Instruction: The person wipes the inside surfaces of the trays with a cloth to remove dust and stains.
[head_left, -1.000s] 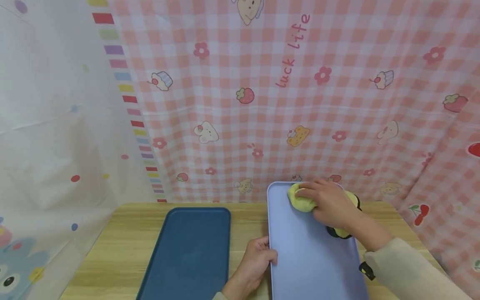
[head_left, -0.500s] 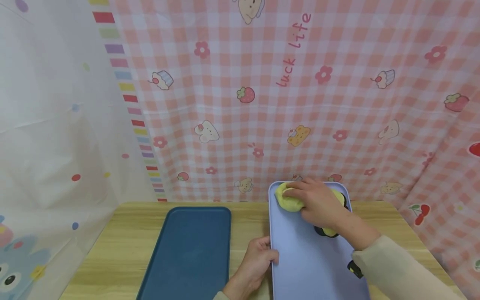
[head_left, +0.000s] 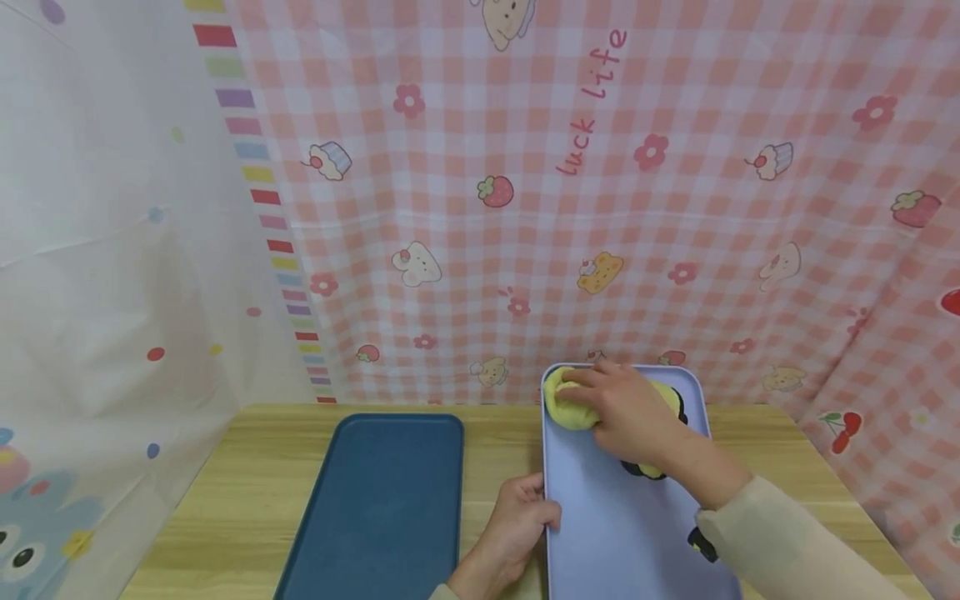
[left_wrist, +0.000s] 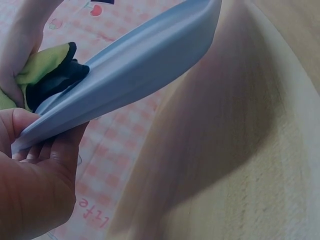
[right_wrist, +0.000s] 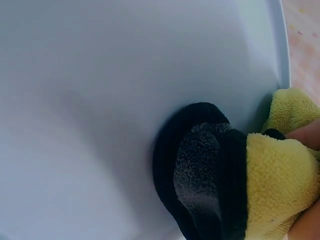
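Note:
A light purple tray (head_left: 622,517) is held tilted up off the wooden table. My left hand (head_left: 513,529) grips its left rim, thumb on the inner side and fingers underneath, as the left wrist view shows. In my right hand (head_left: 630,412) is a bunched cloth (head_left: 572,407), yellow on one face and dark grey with black edging on the other. The right hand presses the cloth into the tray's far left corner. In the right wrist view a folded part of the cloth (right_wrist: 280,180) lies against the tray's surface, and only some fingers show.
A dark blue tray (head_left: 382,508) lies on the wooden table (head_left: 217,500), left of my left hand. Pink checked fabric (head_left: 465,233) hangs behind the table. White printed fabric (head_left: 135,275) hangs along the left side.
The right hand has slid the cloth leftward along the tray's far end, from near the middle into the left corner. The left hand keeps its grip on the rim.

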